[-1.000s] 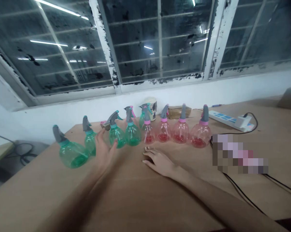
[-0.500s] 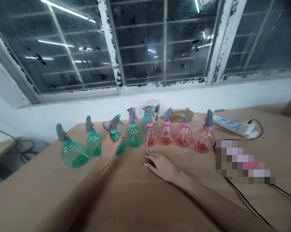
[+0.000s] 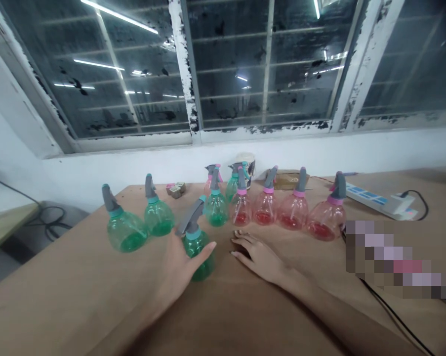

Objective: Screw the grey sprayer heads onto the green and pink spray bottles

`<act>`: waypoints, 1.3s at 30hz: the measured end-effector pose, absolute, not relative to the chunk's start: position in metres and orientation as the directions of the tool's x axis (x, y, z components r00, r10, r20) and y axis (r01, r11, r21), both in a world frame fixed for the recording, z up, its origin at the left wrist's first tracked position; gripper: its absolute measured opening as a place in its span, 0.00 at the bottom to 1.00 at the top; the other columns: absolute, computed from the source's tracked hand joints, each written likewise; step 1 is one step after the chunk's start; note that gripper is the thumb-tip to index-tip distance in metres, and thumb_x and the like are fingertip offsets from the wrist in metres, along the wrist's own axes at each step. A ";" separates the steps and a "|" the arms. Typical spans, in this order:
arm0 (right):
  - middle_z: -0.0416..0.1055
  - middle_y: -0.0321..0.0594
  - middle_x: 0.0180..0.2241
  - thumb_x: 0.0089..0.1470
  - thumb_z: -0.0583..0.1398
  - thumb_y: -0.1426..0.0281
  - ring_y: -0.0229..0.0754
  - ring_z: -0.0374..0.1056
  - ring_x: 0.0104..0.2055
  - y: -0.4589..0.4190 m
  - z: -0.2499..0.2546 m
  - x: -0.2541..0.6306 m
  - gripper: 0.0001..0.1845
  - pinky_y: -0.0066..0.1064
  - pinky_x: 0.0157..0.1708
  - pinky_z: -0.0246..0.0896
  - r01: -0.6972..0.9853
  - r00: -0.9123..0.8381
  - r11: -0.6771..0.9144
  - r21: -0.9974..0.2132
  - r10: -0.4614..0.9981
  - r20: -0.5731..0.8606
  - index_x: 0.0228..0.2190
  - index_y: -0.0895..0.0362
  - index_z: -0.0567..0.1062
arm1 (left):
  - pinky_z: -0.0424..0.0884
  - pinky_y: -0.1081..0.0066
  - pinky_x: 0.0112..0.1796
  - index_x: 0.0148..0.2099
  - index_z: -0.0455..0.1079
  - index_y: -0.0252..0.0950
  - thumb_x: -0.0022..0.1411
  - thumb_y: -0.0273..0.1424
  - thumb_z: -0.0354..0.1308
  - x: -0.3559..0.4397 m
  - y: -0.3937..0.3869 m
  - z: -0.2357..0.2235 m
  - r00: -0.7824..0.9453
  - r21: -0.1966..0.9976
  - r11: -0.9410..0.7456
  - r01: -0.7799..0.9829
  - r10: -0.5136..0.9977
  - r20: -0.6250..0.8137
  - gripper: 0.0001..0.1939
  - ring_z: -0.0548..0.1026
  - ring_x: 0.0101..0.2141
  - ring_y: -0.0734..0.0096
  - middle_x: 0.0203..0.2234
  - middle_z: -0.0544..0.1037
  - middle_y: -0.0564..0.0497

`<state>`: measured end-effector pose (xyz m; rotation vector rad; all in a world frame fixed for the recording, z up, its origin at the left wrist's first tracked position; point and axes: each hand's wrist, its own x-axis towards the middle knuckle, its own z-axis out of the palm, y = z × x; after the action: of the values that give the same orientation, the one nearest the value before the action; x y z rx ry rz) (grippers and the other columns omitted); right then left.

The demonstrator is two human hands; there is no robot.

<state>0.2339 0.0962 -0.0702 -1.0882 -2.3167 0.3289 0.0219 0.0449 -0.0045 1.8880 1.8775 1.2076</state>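
**Green spray bottle drawn forward of its row, left hand round it**

Held green spray bottle (image 3: 198, 244) has just come nearer the table's front edge, out of line with its neighbours; it now stands apart as the one thing being handled, leaning slightly; whether its base touches the table (image 3: 78, 291) cannot be told. Left hand (image 3: 178, 269) closed about its lower body, thumb across the near side; right hand (image 3: 265, 259) palm down, fingers loosely spread, nothing seen in it, just in front of the pink bottles.

Gap behind the held bottle, between the second green bottle from the left (image 3: 159, 217) and the green bottle beside the pink ones (image 3: 217, 210); small blocks (image 3: 176, 190) farther back; leftmost green bottle (image 3: 127, 231) well in from the slanting left edge. Four pink bottles (image 3: 265, 210) close together limit sideways room on the right; power strip (image 3: 374, 200) beyond them, black cable (image 3: 387, 309) running toward the front; widest open room lies front-left; the far edge meets the wall (image 3: 141, 170).
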 end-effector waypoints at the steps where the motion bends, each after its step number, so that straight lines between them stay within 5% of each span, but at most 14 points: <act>1: 0.64 0.47 0.53 0.57 0.50 0.60 0.46 0.55 0.58 0.097 -0.071 0.234 0.22 0.43 0.57 0.50 0.626 -0.517 0.644 -0.440 0.765 0.385 0.48 0.59 0.69 | 0.61 0.53 0.48 0.55 0.53 0.39 0.51 0.45 0.57 0.023 0.044 -0.001 -0.135 0.676 -0.183 0.714 0.911 0.389 0.32 0.66 0.49 0.53 0.48 0.67 0.43; 9: 0.63 0.46 0.53 0.57 0.51 0.61 0.45 0.55 0.58 0.098 -0.075 0.234 0.22 0.42 0.58 0.49 0.621 -0.520 0.646 -0.445 0.763 0.382 0.49 0.58 0.68 | 0.65 0.62 0.47 0.59 0.52 0.44 0.50 0.40 0.60 0.035 0.051 0.040 -0.082 0.819 -0.255 0.514 0.936 0.342 0.36 0.67 0.49 0.59 0.53 0.64 0.46; 14: 0.63 0.46 0.53 0.57 0.51 0.61 0.45 0.55 0.58 0.095 -0.071 0.234 0.22 0.41 0.58 0.49 0.636 -0.516 0.634 -0.440 0.774 0.368 0.49 0.58 0.68 | 0.70 0.68 0.36 0.50 0.65 0.40 0.52 0.33 0.56 0.041 0.063 0.038 -0.008 0.825 -0.280 0.491 0.945 0.326 0.20 0.73 0.37 0.63 0.36 0.75 0.49; 19: 0.62 0.46 0.54 0.57 0.50 0.61 0.45 0.55 0.58 0.096 -0.070 0.234 0.22 0.42 0.58 0.49 0.641 -0.521 0.630 -0.438 0.777 0.353 0.50 0.59 0.68 | 0.64 0.73 0.23 0.39 0.72 0.39 0.49 0.27 0.52 0.045 0.073 0.037 -0.063 0.743 -0.201 0.639 0.948 0.311 0.14 0.70 0.23 0.70 0.20 0.71 0.55; 28: 0.62 0.45 0.55 0.57 0.50 0.62 0.44 0.54 0.58 0.096 -0.070 0.234 0.22 0.39 0.58 0.49 0.659 -0.530 0.626 -0.417 0.779 0.334 0.50 0.59 0.67 | 0.68 0.72 0.42 0.40 0.72 0.40 0.50 0.21 0.49 0.058 0.087 0.041 0.155 0.838 -0.368 0.403 0.930 0.334 0.17 0.73 0.43 0.68 0.28 0.78 0.54; 39: 0.62 0.44 0.54 0.57 0.51 0.62 0.45 0.53 0.59 0.098 -0.074 0.235 0.21 0.42 0.58 0.49 0.628 -0.540 0.655 -0.421 0.756 0.371 0.50 0.57 0.66 | 0.69 0.66 0.42 0.44 0.70 0.46 0.50 0.22 0.51 0.062 0.096 0.027 0.159 0.837 -0.406 0.367 0.914 0.373 0.20 0.75 0.38 0.65 0.41 0.77 0.56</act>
<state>0.2352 0.0984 -0.0743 -1.0732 -2.3451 0.3221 0.0621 0.0958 0.0266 1.8625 1.2142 1.2232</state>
